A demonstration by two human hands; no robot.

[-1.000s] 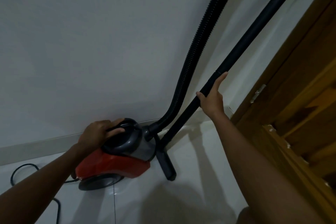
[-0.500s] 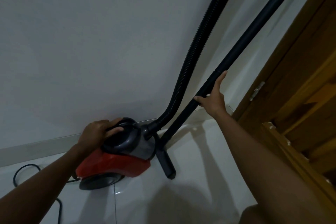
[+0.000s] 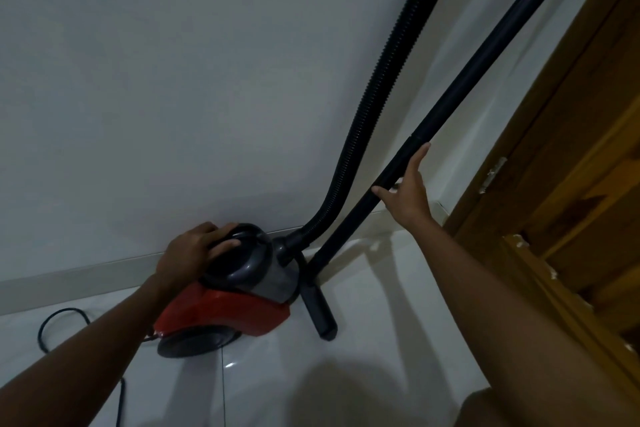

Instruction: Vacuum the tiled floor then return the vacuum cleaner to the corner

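A red and grey canister vacuum cleaner stands on the white tiled floor against the wall, near the corner. My left hand grips its dark top handle. A ribbed black hose rises from its front and leaves the top of the view. The black wand leans up to the right, with its floor nozzle on the tiles beside the canister. My right hand rests against the wand with straight fingers; thumb and forefinger touch it.
A black power cord loops on the floor left of the vacuum. A pale baseboard runs along the white wall. A wooden door and frame with chipped edges fill the right side. My knee shows at the bottom right.
Almost nothing: the view has shifted slightly, and both hands stay where they were on the handle and the wand.
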